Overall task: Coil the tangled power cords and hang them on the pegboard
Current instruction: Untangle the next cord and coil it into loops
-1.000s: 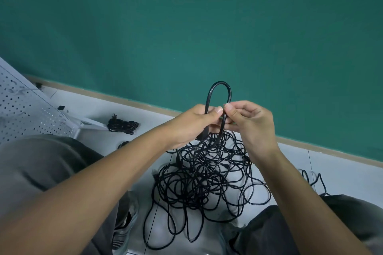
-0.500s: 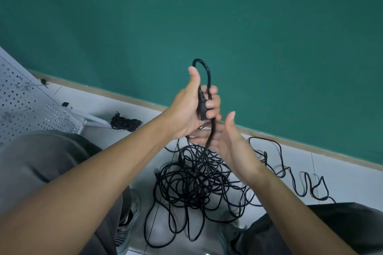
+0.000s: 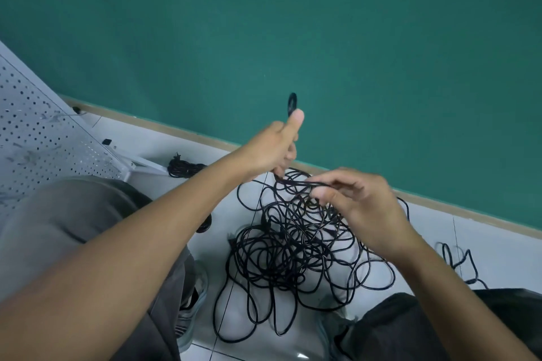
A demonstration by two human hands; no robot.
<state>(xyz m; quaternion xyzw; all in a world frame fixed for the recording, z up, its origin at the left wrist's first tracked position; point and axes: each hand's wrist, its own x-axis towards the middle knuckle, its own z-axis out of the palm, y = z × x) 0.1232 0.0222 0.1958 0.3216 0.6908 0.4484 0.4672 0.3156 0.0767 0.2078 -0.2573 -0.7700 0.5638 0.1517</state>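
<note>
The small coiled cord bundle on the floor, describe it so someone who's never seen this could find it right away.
Start at the white pegboard leaning at the left, and follow its lower edge to the foot of the green wall. The small coiled cord bundle lies on the white floor just past it, beyond the left forearm. Unlike the big tangled pile between the knees, it is tight, compact and lies apart.

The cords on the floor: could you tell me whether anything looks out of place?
Yes. The tangled cords sprawl in a knotted heap on the floor tiles, uncoiled, while one coiled bundle lies by the pegboard rather than hanging.
</note>
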